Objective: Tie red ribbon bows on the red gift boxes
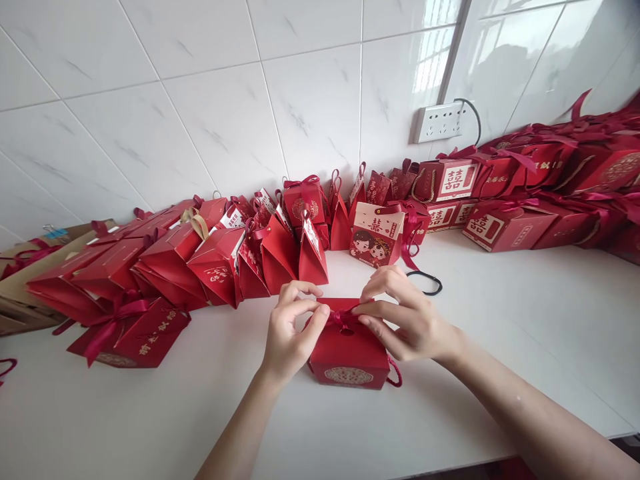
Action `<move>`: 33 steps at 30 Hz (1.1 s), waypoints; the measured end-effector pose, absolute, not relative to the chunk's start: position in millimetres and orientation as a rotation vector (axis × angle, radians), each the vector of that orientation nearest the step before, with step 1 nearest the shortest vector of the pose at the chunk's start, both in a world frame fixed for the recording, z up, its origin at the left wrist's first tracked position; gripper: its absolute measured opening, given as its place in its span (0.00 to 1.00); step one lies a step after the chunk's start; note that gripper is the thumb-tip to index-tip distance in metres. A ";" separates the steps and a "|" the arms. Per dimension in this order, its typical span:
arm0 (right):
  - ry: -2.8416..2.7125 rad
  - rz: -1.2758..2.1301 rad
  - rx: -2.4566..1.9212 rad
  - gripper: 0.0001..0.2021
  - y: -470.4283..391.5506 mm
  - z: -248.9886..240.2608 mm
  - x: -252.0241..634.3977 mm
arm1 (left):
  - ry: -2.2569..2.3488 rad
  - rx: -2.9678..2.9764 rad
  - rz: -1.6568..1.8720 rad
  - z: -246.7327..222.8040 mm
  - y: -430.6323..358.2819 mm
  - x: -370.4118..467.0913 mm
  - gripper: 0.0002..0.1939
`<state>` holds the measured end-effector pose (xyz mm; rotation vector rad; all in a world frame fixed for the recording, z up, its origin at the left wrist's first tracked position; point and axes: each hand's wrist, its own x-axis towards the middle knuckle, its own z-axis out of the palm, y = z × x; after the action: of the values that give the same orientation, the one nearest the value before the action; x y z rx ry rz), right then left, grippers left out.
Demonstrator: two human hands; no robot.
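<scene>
A red gift box with a gold round emblem stands on the white table in front of me. Across its top lies a dark red ribbon, gathered in a bow or knot at the middle. My left hand pinches the ribbon's left side between thumb and forefinger. From the right, my right hand grips the other side of the ribbon with its fingertips. A twisted red cord handle hangs at the box's right side. Part of the box top is hidden behind my fingers.
Rows of red gift boxes line the wall on the left, with more stacked boxes on the right. A ribboned box lies at front left. Behind my hands are a cartoon-couple box and a black hair tie. A power strip is on the wall.
</scene>
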<state>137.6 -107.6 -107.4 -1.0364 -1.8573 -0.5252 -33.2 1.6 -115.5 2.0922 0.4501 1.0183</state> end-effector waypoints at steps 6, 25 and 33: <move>-1.857 -0.522 -0.999 0.05 -107.7 -109.1 136.9 | 0.473 2.116 1.026 -115.7 1.9 -32.6 0.12; -1.894 -0.513 -0.927 0.07 -110.8 -107.0 132.7 | 0.334 2.273 1.136 -112.6 -0.9 -35.5 0.05; -1.925 -0.492 -0.918 0.05 -108.5 -109.5 131.8 | 0.290 2.327 1.089 -110.1 1.1 -38.4 0.03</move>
<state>131.8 -108.5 -109.5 -0.9183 -1.9246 -0.4919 -38.4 1.1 -110.1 2.3268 0.2898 1.0888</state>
